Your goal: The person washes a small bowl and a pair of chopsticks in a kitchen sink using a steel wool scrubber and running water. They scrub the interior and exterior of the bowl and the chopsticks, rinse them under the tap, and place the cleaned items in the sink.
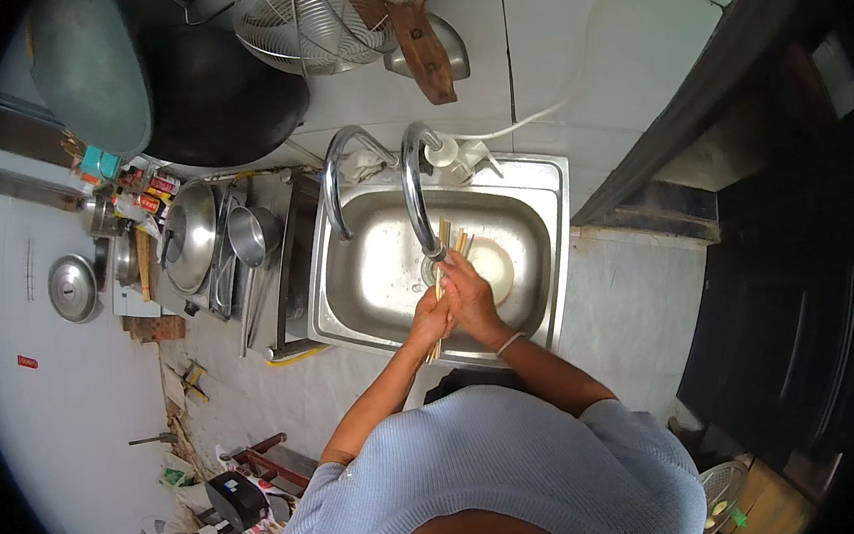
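Over the steel sink, my left hand is closed around a bundle of chopsticks. My right hand also wraps the bundle, pressed against the left one. The sticks poke out above and below my fingers. Right above them ends the curved chrome faucet; whether water runs is hard to make out. A pale round bowl rests in the basin beside my right hand, which partly covers it.
A second chrome spout arches over the sink's left side. Left of it stand a lidded pan and a long-handled saucepan. On the wall hang a dark wok, a wire strainer and a wooden-handled cleaver.
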A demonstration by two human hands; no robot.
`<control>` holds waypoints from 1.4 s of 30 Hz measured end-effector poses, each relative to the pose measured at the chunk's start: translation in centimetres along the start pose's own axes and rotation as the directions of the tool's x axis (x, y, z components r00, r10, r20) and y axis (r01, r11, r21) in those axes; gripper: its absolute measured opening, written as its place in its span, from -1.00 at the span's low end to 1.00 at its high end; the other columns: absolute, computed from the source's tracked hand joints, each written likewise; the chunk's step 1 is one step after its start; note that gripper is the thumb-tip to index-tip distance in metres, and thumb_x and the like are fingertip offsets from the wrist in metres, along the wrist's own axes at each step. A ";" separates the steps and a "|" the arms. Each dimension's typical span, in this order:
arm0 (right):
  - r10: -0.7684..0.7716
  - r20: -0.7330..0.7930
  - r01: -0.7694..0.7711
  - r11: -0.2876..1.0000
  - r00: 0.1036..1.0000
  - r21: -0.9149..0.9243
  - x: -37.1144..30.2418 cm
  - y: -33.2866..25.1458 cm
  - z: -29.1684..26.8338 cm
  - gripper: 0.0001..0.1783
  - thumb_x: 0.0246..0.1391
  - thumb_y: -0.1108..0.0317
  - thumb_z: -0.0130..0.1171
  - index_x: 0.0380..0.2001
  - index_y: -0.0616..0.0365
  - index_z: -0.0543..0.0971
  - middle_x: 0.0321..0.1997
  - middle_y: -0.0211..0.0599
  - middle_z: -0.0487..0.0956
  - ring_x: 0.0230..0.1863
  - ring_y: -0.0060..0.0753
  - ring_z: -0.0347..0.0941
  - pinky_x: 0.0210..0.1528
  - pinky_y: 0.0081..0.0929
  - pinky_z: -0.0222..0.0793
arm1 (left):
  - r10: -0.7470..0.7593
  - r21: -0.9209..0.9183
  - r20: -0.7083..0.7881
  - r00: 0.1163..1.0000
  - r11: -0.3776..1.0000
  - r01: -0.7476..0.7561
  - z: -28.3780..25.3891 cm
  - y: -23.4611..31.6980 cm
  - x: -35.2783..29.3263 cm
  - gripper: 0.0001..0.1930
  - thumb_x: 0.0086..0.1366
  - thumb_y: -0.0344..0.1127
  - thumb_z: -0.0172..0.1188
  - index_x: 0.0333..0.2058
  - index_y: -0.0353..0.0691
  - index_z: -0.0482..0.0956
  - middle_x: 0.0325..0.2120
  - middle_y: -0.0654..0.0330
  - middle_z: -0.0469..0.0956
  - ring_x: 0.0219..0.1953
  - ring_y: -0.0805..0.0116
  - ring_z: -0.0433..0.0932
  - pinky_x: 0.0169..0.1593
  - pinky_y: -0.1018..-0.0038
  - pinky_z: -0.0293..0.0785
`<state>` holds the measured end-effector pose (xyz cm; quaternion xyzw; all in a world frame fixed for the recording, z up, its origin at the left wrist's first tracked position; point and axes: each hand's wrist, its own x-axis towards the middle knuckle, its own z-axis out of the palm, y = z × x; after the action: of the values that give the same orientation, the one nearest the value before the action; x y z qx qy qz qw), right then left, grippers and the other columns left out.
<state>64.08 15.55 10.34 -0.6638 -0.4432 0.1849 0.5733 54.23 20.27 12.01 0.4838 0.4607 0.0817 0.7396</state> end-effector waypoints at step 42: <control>0.556 0.209 -0.314 0.100 0.804 0.944 6.1 4.1 -1.4 -0.62 0.01 0.55 0.05 -0.06 0.11 0.31 -0.26 -0.15 0.51 -0.45 -0.33 0.48 -0.48 -0.41 0.47 | -0.261 -0.309 0.444 0.857 0.853 0.420 -1.7 2.8 -1.9 -0.67 0.36 -0.09 -0.20 -0.10 -0.18 0.35 -0.61 0.31 0.31 -0.76 0.57 0.09 -0.70 0.66 0.11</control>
<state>70.01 19.79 8.55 -0.2925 0.0400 0.5057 0.8106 52.81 21.72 15.22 0.2393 0.3593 -0.0589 0.9001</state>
